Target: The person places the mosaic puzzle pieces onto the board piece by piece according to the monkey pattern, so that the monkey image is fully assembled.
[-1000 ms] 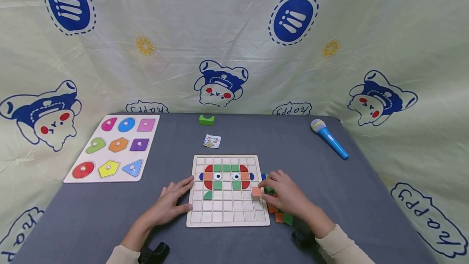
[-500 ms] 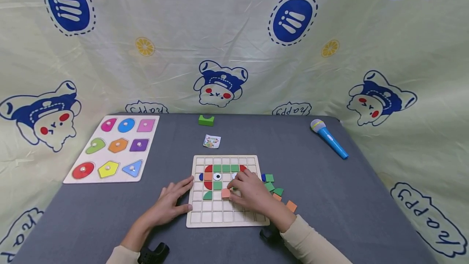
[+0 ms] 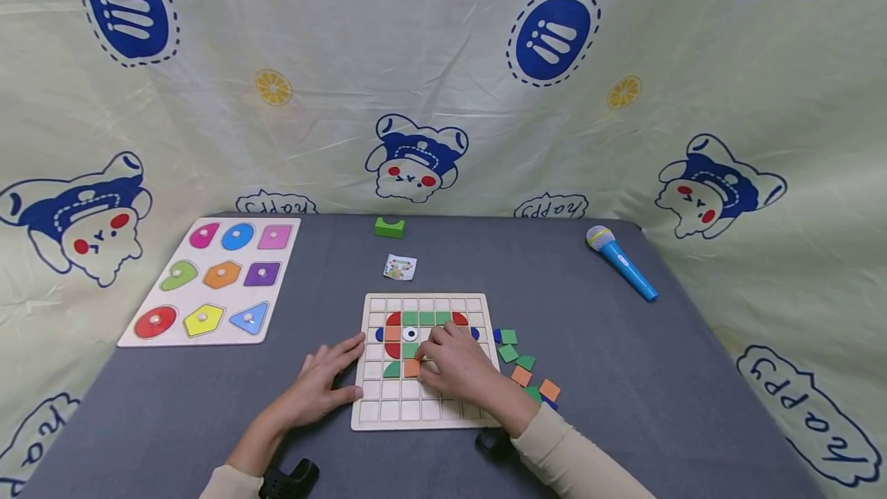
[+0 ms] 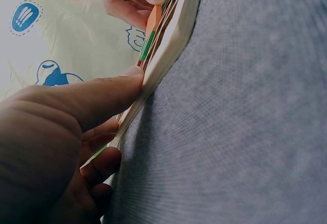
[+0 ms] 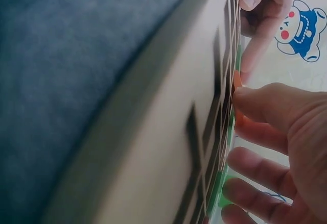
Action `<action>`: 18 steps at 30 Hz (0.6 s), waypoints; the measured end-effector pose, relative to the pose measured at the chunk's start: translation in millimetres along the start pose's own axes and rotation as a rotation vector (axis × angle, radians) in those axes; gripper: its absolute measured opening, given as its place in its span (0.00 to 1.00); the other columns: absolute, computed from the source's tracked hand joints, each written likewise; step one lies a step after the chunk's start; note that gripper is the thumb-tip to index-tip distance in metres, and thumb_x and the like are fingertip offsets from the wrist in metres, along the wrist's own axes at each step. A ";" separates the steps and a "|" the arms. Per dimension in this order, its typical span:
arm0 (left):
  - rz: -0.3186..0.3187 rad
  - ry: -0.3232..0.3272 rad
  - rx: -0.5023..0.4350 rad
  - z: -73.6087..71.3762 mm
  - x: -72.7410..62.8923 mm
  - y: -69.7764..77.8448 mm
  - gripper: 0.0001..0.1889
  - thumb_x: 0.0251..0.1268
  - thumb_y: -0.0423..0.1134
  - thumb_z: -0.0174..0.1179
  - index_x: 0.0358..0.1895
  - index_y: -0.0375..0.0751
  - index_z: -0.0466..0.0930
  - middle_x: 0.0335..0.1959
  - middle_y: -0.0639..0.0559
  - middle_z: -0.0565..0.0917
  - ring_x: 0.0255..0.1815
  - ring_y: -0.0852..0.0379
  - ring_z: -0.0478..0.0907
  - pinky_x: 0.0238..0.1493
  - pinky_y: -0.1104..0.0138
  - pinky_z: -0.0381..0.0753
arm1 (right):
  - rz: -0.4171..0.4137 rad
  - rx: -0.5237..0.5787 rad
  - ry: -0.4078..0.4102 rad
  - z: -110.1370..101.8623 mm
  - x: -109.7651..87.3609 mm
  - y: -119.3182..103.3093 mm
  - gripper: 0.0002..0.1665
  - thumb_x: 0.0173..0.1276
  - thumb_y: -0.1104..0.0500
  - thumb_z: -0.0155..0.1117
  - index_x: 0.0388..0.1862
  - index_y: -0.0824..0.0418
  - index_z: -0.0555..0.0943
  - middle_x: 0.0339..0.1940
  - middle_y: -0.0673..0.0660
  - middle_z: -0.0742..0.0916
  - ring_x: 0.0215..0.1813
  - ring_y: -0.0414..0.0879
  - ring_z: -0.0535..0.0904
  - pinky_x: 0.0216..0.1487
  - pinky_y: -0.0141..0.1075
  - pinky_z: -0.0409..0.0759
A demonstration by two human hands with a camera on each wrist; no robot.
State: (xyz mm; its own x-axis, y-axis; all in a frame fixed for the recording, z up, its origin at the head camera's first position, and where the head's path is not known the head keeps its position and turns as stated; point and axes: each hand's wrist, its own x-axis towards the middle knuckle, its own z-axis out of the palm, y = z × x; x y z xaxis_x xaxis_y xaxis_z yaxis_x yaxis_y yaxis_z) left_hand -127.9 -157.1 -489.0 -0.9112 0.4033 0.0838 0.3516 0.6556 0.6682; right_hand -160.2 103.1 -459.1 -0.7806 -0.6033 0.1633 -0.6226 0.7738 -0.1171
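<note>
My right hand pinches an orange square tile between thumb and finger. The tile sits tilted at a cell of the wooden grid board, right of a green quarter-round tile. In the right wrist view the orange tile shows edge-on at the thumb tip. My left hand touches the board's left edge with thumb and fingers extended. Red, green, orange, blue and eye tiles form a pattern on the upper board; my right hand hides its right part.
Loose tiles lie right of the board. A picture card and a green notched block are behind it. A knobbed shape puzzle lies at the left, a blue toy microphone at the back right.
My right hand has moved left from the board's right edge with the orange tile, bringing it beside the green quarter-round tile. My left hand has stayed in place.
</note>
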 end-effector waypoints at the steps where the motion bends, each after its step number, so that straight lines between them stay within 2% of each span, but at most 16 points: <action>1: 0.003 0.002 0.003 0.1 -0.2 0.1 0.36 0.58 0.44 0.64 0.69 0.39 0.63 0.73 0.49 0.63 0.44 0.63 0.59 0.44 0.62 0.50 | -0.002 -0.003 0.002 0.5 0.1 -0.4 0.08 0.58 0.51 0.65 0.37 0.46 0.85 0.33 0.46 0.79 0.38 0.40 0.66 0.39 0.32 0.66; 8: 0.005 0.013 0.007 0.5 0.1 0.0 0.36 0.56 0.43 0.65 0.69 0.39 0.64 0.72 0.49 0.64 0.45 0.62 0.60 0.44 0.62 0.51 | -0.011 -0.004 0.023 2.0 0.8 -2.2 0.07 0.58 0.51 0.65 0.36 0.46 0.85 0.32 0.46 0.79 0.37 0.41 0.66 0.39 0.33 0.66; 18: -0.014 -0.006 -0.002 0.8 1.1 -1.7 0.37 0.56 0.42 0.65 0.70 0.40 0.63 0.73 0.50 0.62 0.45 0.62 0.60 0.44 0.62 0.50 | -0.009 0.002 0.035 5.4 0.8 -1.7 0.07 0.58 0.51 0.66 0.36 0.46 0.85 0.33 0.46 0.79 0.38 0.41 0.67 0.40 0.34 0.68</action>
State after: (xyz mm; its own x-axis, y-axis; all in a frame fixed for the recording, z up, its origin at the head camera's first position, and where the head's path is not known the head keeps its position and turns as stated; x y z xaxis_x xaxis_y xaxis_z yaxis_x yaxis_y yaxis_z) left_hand -129.3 -157.3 -490.6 -0.9150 0.3974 0.0701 0.3382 0.6604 0.6704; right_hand -160.1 100.2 -464.1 -0.7723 -0.6035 0.1983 -0.6300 0.7676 -0.1178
